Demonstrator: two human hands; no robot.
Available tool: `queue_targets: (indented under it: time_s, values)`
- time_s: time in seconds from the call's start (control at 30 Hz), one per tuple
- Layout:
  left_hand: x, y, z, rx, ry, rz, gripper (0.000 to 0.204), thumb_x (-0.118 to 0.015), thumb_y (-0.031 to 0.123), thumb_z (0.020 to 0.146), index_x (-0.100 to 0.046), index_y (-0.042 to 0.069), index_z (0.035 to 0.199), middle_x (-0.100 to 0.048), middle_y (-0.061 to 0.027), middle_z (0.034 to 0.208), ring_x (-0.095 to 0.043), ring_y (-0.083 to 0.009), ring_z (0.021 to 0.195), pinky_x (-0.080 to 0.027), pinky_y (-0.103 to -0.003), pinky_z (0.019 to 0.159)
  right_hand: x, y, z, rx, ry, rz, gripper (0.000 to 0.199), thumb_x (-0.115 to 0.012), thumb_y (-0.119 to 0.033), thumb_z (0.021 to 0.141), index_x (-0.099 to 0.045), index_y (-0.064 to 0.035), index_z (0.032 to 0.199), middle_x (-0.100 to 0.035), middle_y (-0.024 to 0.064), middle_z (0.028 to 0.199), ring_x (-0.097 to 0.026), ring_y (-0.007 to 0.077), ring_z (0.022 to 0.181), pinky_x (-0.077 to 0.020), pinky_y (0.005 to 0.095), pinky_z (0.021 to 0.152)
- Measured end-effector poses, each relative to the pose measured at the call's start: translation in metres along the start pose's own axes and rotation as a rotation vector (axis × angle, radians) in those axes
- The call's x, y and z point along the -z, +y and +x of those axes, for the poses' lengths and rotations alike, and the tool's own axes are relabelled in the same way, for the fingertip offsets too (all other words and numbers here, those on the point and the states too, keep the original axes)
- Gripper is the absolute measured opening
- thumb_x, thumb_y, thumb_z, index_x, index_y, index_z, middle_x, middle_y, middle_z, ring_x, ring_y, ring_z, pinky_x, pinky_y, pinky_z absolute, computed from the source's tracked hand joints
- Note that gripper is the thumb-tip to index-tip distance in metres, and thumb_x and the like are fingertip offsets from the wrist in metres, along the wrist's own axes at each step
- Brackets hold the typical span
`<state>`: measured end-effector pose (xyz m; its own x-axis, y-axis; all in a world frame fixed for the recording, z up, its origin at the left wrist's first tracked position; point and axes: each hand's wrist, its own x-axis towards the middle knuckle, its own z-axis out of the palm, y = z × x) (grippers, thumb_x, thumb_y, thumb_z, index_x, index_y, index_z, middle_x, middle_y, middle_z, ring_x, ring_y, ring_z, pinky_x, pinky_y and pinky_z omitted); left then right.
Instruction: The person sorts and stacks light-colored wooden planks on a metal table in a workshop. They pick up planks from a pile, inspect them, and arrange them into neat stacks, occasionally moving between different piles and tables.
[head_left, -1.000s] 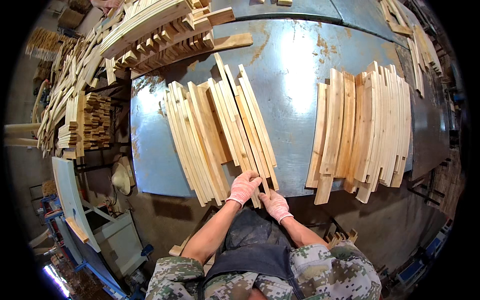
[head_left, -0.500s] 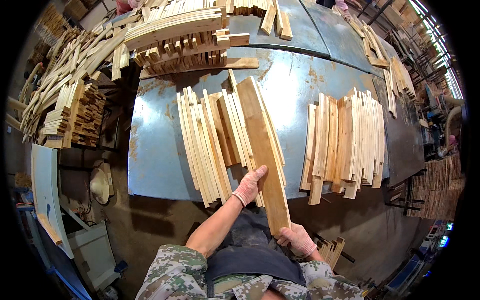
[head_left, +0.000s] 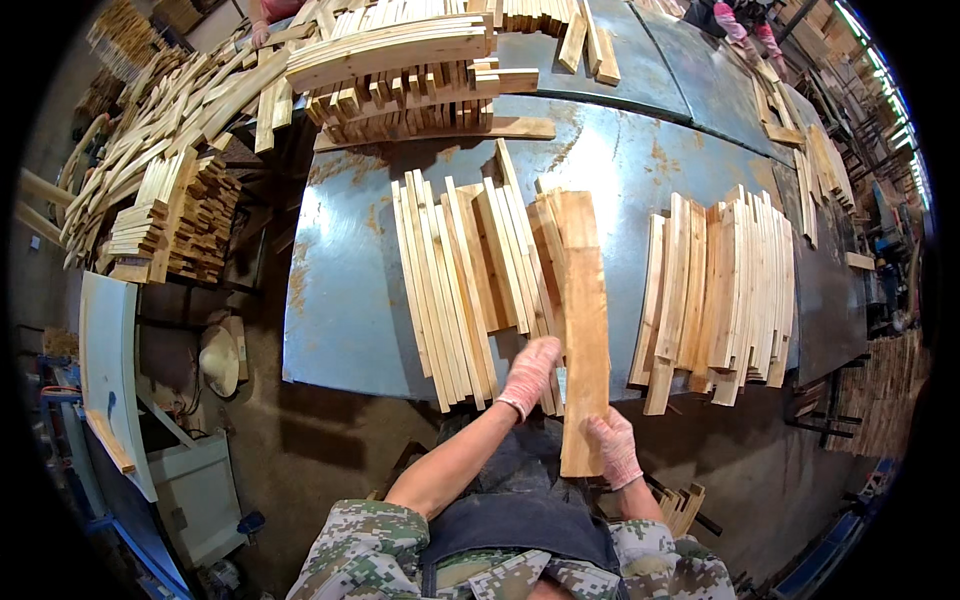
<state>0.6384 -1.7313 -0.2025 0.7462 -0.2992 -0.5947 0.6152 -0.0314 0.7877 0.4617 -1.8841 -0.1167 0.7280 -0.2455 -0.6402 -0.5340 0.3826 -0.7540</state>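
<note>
My right hand, in a pinkish-white knitted glove, grasps the near end of a long, flat, brown wooden board by its right edge, thumb lying on the upper face. My left hand, gloved to match, is just beside the board's left edge, at the near ends of some slats; I cannot tell whether its fingers are clenched on anything.

The board points away from me toward 12 o'clock, its broad face up. Its near end reaches past the table edge above my dark blue apron, at 6 o'clock; whether its far end rests on anything I cannot tell. From above it covers part of a leaning row of pale, narrow wooden slats, which spreads toward 11 o'clock from my left hand. A second row of pale and honey-coloured slats lies at 1 o'clock from my right hand, apart from the first. Both rows rest on a blue-grey metal table with rusty smears.

Farther out, at 11 o'clock, rises a layered stack of curved pale timber. At 10 o'clock sits a block of short brown-ended sticks, and at 9 o'clock a cream, hat-shaped thing. Toward 1 o'clock, across the tables, another person's pink-gloved hands are near loose slats.
</note>
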Motion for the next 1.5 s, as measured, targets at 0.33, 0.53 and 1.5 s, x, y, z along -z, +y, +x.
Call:
queue_targets:
  time_s: [0.33, 0.53, 1.5]
  values:
    - [0.036, -0.004, 0.102, 0.206, 0.539, 0.31, 0.082, -0.056, 0.051, 0.109, -0.031, 0.001, 0.169, -0.038, -0.023, 0.172, -0.035, -0.0357, 0.16, -0.026, -0.04, 0.131, 0.09, -0.08, 0.218, 0.122, 0.093, -0.319, 0.034, -0.067, -0.02, 0.104, -0.067, 0.0011, 0.131, -0.07, 0.0, 0.1, -0.064, 0.011, 0.09, -0.0548, 0.031, 0.081]
    - [0.009, 0.009, 0.104, 0.333, 0.614, 0.446, 0.081, -0.052, 0.048, 0.108, -0.025, 0.003, 0.171, -0.035, -0.0257, 0.172, -0.035, -0.0405, 0.159, -0.028, -0.041, 0.131, 0.12, -0.094, 0.301, 0.294, 0.399, -0.981, 0.062, -0.074, -0.021, 0.096, -0.056, -0.0018, 0.152, -0.07, 0.0161, 0.125, -0.068, 0.0295, 0.114, -0.0531, 0.0418, 0.103]
    - [0.02, 0.015, 0.111, 0.385, 0.383, 0.916, 0.05, -0.063, 0.041, 0.097, -0.068, -0.004, 0.118, -0.071, -0.0329, 0.121, -0.067, -0.0501, 0.117, -0.054, -0.054, 0.1, 0.008, -0.114, 0.343, -0.155, -0.33, -0.744, 0.082, -0.08, -0.041, 0.091, -0.053, -0.0015, 0.157, -0.07, 0.0242, 0.136, -0.07, 0.0298, 0.12, -0.0533, 0.0383, 0.105]
